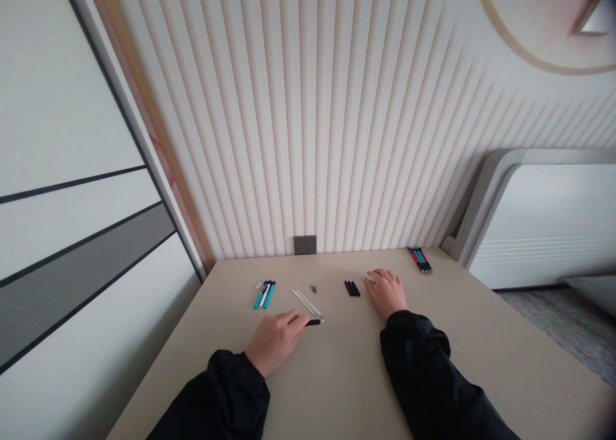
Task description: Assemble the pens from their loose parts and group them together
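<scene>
My left hand is closed around a black pen barrel piece with a silver tip pointing right. Just beyond it, several thin white pen refills lie slantwise on the table. Teal and white pen barrels rest side by side to the left, with small clear pieces by them. My right hand rests low over the table, its fingers bent at small silvery pieces that they partly hide. Left of it sit black pen grips in a row. Tiny grey parts lie mid-table.
A pack of pens in pink, teal and black lies at the table's back right. The beige table meets a ribbed wall with a dark socket. A white cabinet stands left; a pale headboard is at right.
</scene>
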Motion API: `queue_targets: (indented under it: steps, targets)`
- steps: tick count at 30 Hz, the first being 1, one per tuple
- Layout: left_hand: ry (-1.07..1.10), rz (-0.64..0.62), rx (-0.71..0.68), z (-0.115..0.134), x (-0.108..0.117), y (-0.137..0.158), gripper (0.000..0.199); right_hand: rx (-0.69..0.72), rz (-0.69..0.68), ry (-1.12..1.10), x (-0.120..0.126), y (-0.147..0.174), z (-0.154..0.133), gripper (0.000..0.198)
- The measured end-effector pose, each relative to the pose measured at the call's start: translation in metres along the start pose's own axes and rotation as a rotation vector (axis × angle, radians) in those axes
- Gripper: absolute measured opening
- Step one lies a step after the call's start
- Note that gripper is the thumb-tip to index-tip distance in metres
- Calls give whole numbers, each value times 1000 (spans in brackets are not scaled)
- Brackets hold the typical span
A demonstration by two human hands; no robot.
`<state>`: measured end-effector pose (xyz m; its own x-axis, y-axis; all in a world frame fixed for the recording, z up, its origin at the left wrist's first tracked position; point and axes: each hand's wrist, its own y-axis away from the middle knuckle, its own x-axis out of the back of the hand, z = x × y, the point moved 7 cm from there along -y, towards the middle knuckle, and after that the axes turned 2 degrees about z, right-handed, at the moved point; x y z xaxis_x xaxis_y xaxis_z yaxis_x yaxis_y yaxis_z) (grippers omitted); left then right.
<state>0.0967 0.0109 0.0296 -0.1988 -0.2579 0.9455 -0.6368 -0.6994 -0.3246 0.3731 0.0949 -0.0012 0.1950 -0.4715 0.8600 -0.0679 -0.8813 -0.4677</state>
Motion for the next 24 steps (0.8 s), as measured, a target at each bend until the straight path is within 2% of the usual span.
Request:
queue_targets:
  steps: [6,11,20,24]
  targets:
    - [26,27,5,-1,1,2,18,-21,-20,10,-5,-1,-1,23]
    - [16,57,63,-4,3,0,20,-17,-23,2,-5,-2,0,21]
    - [35,46,108,-8,3,0,16,36,26,-28,-4,0,-5,19]
    - [39,55,92,-5,5,1,17,54,78,-93,4,-2,-7,18]
